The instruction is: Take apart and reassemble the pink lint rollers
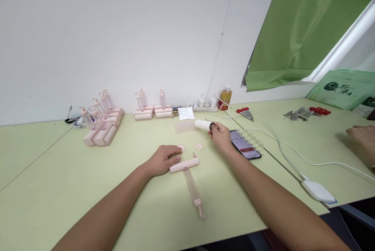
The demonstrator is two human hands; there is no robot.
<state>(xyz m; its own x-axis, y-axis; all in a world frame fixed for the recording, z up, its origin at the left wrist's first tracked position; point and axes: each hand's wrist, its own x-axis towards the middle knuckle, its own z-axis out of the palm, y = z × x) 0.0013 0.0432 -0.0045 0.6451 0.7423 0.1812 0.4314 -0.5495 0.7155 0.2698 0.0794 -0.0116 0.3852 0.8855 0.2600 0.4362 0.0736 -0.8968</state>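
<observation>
The white roll (202,125) is in my right grip (221,136), lifted over the bench (140,208) beyond the other parts. Thumb and fingers are clamped on it near its dark-ringed end, which I judge leaves most of its length exposed and easy to steer. Just left of the roll is a pale pink curved cover (184,127); I cannot tell whether they touch.

My left grip (162,160) holds nothing: thumb and fingers are apart, resting low on the bench, index fingertip at the left pink disc (181,148), perhaps to steady it. The right pink disc (199,146) lies flat just beside it. Nearer me is the T-shaped pink roller (184,165), its clear handle (191,186) pointing my way, probably so that it stays within reach.

To my right, a partly pixelated phone (247,147) lies face up beside the forearm. Farther back, pink rollers with upright handles stand in a left group (108,134) and a middle group (143,116), likely set back to keep them from my elbows. A drink bottle (225,98) stands by the power strip (206,108). At the far right is a co-worker's hand (363,141).
</observation>
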